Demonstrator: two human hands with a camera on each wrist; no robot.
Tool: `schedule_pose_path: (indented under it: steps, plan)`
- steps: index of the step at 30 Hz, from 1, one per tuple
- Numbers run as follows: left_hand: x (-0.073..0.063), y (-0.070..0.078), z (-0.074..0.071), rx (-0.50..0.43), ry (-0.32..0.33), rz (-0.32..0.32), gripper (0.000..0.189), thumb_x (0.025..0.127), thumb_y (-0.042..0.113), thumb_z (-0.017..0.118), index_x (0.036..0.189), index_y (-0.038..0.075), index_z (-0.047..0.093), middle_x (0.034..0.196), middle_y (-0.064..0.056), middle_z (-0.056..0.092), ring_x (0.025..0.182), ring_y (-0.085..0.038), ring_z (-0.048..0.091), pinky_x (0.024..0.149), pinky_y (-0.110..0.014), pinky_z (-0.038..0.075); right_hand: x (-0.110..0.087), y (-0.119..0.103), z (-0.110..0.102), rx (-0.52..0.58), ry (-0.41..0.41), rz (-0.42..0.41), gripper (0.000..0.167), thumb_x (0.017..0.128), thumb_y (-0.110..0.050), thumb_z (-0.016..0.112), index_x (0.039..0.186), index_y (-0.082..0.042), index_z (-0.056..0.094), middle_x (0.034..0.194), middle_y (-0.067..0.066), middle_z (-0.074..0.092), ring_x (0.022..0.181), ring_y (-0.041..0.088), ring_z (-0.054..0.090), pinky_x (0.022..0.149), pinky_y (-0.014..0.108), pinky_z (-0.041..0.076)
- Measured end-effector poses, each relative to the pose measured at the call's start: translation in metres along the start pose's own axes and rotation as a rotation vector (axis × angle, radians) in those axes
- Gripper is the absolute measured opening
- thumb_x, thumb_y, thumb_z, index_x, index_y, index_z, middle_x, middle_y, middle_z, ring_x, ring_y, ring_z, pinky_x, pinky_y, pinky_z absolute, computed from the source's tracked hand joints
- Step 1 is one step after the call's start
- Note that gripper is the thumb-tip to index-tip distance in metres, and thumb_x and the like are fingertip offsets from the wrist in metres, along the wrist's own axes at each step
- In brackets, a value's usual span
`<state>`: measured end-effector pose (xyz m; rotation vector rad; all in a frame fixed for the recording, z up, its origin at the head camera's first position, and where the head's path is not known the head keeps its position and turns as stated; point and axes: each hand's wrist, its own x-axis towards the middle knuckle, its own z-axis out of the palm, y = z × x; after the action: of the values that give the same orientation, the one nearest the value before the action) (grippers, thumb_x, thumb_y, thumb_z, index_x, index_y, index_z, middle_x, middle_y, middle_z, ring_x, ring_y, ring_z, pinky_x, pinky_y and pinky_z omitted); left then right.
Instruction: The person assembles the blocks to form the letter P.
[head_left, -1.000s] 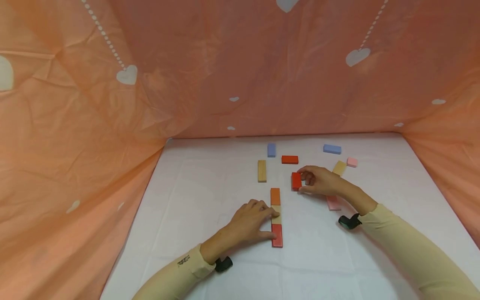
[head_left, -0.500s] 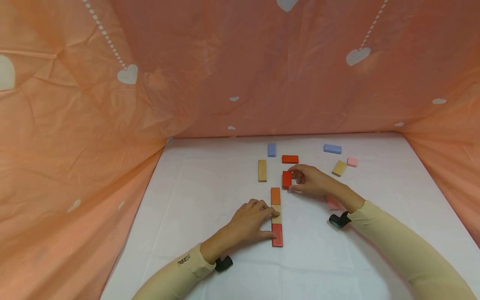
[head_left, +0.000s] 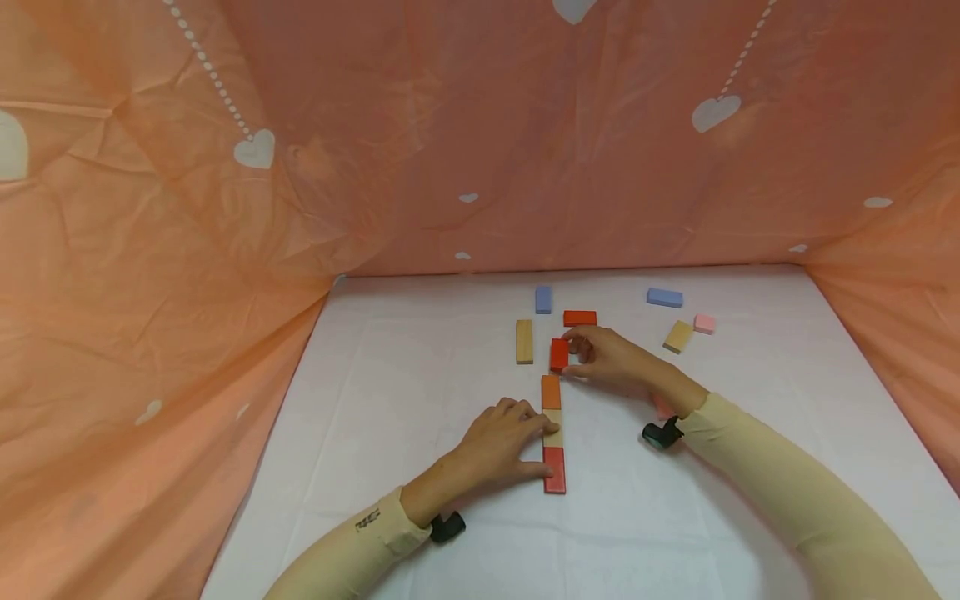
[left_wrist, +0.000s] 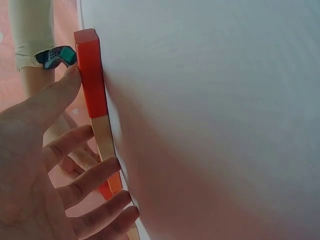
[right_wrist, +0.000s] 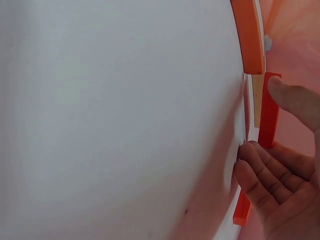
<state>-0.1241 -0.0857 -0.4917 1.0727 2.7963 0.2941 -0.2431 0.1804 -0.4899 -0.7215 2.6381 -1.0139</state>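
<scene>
Three wooden blocks lie end to end in a row: an orange block, a natural wood block and a red block nearest me. My left hand rests along the row's left side, thumb at the near red block and forefinger over the wood block, fingers loosely extended. In the left wrist view the thumb touches the red block's side. My right hand pinches another red block between thumb and fingers, just beyond the orange block's far end.
Beyond the row lie a long wood block, a red block and a blue block. Farther right are another blue block, a small pink block and a wood block. My right forearm partly covers a pink block.
My right hand has carried its red block leftward, from right of the row to beyond the orange block's far end. The left hand has stayed in place.
</scene>
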Motion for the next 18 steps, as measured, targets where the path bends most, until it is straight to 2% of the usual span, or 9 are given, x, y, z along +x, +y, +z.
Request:
schedule_pose_path:
  steps: [12,18]
  plan:
    - [-0.0001,-0.0003,0.0001,-0.001,-0.002,0.000,0.055,0.093,0.063,0.077,0.138,0.032,0.070,0.129,0.004,0.064,0.127,-0.020,0.055,0.105,-0.038,0.050,0.0071,-0.0032,0.0048,0.007,-0.028,0.022,0.062,0.093,-0.029,0.087,0.142,-0.002,0.061,0.119,0.009,0.068,0.109,0.027,0.062,0.100,0.047,0.053]
    - [0.0001,-0.0006,0.0008,0.002,-0.001,0.000,0.056,0.092,0.064,0.077,0.138,0.032,0.070,0.129,0.004,0.065,0.126,-0.020,0.056,0.104,-0.038,0.050,0.0103,-0.0016,0.0076,-0.003,-0.034,0.013,0.061,0.092,-0.027,0.087,0.141,-0.001,0.062,0.116,0.009,0.067,0.106,0.026,0.061,0.098,0.045,0.052]
